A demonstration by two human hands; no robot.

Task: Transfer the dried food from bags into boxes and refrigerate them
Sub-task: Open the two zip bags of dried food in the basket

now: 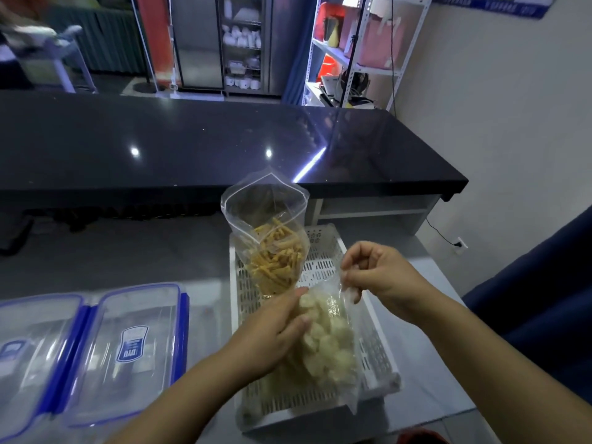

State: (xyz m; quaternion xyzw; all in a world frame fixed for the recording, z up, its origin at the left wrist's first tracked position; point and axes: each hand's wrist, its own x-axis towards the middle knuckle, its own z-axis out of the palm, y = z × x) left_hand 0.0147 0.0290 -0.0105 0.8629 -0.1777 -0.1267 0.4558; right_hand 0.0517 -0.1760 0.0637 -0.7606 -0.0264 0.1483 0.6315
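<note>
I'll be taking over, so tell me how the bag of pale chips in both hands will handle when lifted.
The bag of pale chips is thin clear plastic that wrinkles where the right hand pinches it, so it is likely floppy. The left hand holds its side, suggesting it sags unsupported. Its contents look puffy, so probably light yet brittle.

black counter (192, 139) (glossy) | shelf rack (333, 54) — far right | glass cabinet (243, 43)
</note>
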